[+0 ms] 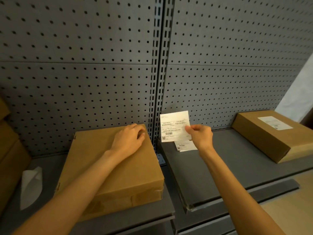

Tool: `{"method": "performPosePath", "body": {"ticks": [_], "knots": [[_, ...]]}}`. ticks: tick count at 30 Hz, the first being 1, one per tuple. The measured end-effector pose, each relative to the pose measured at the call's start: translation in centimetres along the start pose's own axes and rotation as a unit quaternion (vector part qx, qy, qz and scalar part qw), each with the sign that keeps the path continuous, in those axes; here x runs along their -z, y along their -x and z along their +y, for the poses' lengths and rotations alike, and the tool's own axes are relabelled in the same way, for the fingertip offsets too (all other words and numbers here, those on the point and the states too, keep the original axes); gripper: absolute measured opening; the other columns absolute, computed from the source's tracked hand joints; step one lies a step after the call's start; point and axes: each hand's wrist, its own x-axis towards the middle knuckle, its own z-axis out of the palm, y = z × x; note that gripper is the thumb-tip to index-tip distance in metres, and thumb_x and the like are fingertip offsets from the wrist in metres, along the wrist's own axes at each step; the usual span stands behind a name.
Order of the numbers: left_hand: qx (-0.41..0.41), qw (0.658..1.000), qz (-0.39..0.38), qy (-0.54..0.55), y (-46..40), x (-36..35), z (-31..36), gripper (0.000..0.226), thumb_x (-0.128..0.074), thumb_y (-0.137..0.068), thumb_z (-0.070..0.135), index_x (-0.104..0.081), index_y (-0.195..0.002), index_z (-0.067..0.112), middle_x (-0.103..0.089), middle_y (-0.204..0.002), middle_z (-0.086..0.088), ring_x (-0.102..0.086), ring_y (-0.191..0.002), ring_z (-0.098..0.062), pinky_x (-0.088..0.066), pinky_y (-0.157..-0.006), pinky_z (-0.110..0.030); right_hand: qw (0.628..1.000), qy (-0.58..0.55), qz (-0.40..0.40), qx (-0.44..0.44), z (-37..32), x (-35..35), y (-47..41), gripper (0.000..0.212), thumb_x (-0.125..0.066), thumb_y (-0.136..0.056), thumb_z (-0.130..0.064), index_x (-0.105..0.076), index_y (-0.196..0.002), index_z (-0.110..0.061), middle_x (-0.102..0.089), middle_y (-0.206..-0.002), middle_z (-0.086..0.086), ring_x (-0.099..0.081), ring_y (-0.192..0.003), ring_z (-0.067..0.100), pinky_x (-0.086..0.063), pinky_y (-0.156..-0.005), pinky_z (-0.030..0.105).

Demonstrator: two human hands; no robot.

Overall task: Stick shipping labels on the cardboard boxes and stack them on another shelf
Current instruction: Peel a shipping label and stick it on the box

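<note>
Head view, right hand: pinches a shipping label upright.
Left hand: relaxed, fingers resting on the bare box.
Done: far-right box already labelled.
Left: spare labels, perhaps two; unlabelled stack.

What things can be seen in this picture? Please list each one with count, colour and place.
unlabelled cardboard box: one, brown, left shelf, under the left hand
labelled cardboard box: one, brown, white label on top, right shelf, far right
held shipping label: one, white, above the right shelf
loose labels: a few, white, right shelf, below the held one
backing paper: one, white, left shelf, left of the box
stacked boxes: several, brown, left edge
pegboard: grey, behind
left hand: rests on the box
right hand: pinches the label
</note>
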Motion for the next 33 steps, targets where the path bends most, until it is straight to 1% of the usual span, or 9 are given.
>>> {"method": "performPosePath", "body": {"ticks": [2, 4, 8, 12, 15, 18, 25, 28, 33], "knots": [[0.024, 0.996, 0.004, 0.084, 0.2, 0.5, 0.1, 0.025, -0.05, -0.096, 0.026, -0.062, -0.117, 0.021, -0.062, -0.117, 0.005, -0.058, -0.102, -0.011, -0.049, -0.087, -0.029, 0.999, -0.038, -0.016, 0.0, -1.2, -0.2, 0.7, 0.018, -0.063, -0.091, -0.02, -0.069, -0.079, -0.009, -0.072, -0.087, 0.007, -0.069, -0.08, 0.024, -0.057, -0.072, 0.034], [0.061, 0.981, 0.003, 0.186, 0.7, 1.2, 0.6, 0.021, -0.053, -0.095, 0.024, -0.066, -0.112, 0.02, -0.065, -0.11, 0.007, -0.06, -0.098, -0.009, -0.048, -0.085, -0.024, 0.998, -0.057, -0.031, 0.006, -2.2, -0.4, 1.4, 0.018, -0.064, -0.09, -0.021, -0.069, -0.076, -0.012, -0.073, -0.086, 0.007, -0.07, -0.083, 0.025, -0.057, -0.078, 0.038], [0.112, 0.914, -0.052, 0.387, 2.5, 3.1, 1.1, 0.017, -0.052, -0.095, 0.017, -0.067, -0.101, 0.013, -0.068, -0.094, -0.001, -0.065, -0.086, -0.015, -0.054, -0.076, -0.023, 0.993, -0.097, -0.059, 0.013, -3.4, -1.2, 3.1, 0.016, -0.064, -0.09, -0.02, -0.07, -0.076, -0.013, -0.074, -0.085, 0.005, -0.07, -0.084, 0.023, -0.056, -0.078, 0.034], [0.133, 0.869, -0.077, 0.471, 4.0, 4.5, 0.4, 0.017, -0.055, -0.093, 0.017, -0.07, -0.095, 0.011, -0.071, -0.089, -0.003, -0.067, -0.077, -0.014, -0.057, -0.075, -0.028, 0.989, -0.132, -0.07, 0.004, -4.0, -1.9, 4.4, 0.013, -0.064, -0.09, -0.016, -0.071, -0.081, -0.01, -0.074, -0.087, 0.003, -0.07, -0.086, 0.021, -0.056, -0.08, 0.03], [0.142, 0.855, -0.089, 0.491, 4.4, 4.8, 0.2, 0.012, -0.06, -0.09, 0.014, -0.07, -0.092, 0.009, -0.07, -0.085, -0.005, -0.066, -0.074, -0.014, -0.056, -0.071, -0.028, 0.987, -0.144, -0.071, 0.002, -4.4, -2.4, 5.1, 0.012, -0.064, -0.09, -0.016, -0.071, -0.082, -0.011, -0.074, -0.087, 0.002, -0.07, -0.088, 0.02, -0.055, -0.083, 0.032], [0.138, 0.855, -0.092, 0.491, 4.5, 4.8, 0.2, 0.009, -0.061, -0.088, 0.011, -0.069, -0.091, 0.007, -0.07, -0.083, -0.005, -0.065, -0.071, -0.013, -0.056, -0.068, -0.027, 0.986, -0.154, -0.068, 0.004, -4.6, -2.6, 5.4, 0.012, -0.064, -0.09, -0.015, -0.07, -0.08, -0.013, -0.073, -0.086, 0.001, -0.07, -0.088, 0.019, -0.055, -0.084, 0.031], [0.143, 0.86, -0.098, 0.48, 4.5, 4.7, 0.6, 0.006, -0.061, -0.088, 0.008, -0.067, -0.087, 0.009, -0.069, -0.08, -0.004, -0.065, -0.068, -0.012, -0.057, -0.07, -0.029, 0.982, -0.17, -0.078, -0.001, -4.8, -2.5, 5.7, 0.014, -0.063, -0.09, -0.013, -0.069, -0.078, -0.014, -0.073, -0.088, 0.001, -0.07, -0.089, 0.02, -0.055, -0.089, 0.036], [0.144, 0.861, -0.095, 0.479, 4.6, 4.8, 0.6, 0.006, -0.061, -0.088, 0.008, -0.067, -0.086, 0.009, -0.068, -0.079, -0.004, -0.064, -0.067, -0.011, -0.056, -0.066, -0.027, 0.983, -0.167, -0.077, 0.0, -4.8, -2.6, 5.7, 0.013, -0.064, -0.09, -0.014, -0.07, -0.078, -0.015, -0.074, -0.087, 0.0, -0.07, -0.088, 0.018, -0.055, -0.089, 0.037], [0.147, 0.864, -0.086, 0.474, 4.6, 4.8, 0.7, 0.009, -0.059, -0.088, 0.006, -0.067, -0.086, 0.009, -0.069, -0.079, -0.004, -0.063, -0.066, -0.011, -0.055, -0.064, -0.028, 0.985, -0.157, -0.069, -0.003, -4.6, -2.5, 5.7, 0.011, -0.064, -0.089, -0.015, -0.071, -0.081, -0.013, -0.074, -0.088, 0.003, -0.07, -0.091, 0.023, -0.054, -0.09, 0.041]]}}
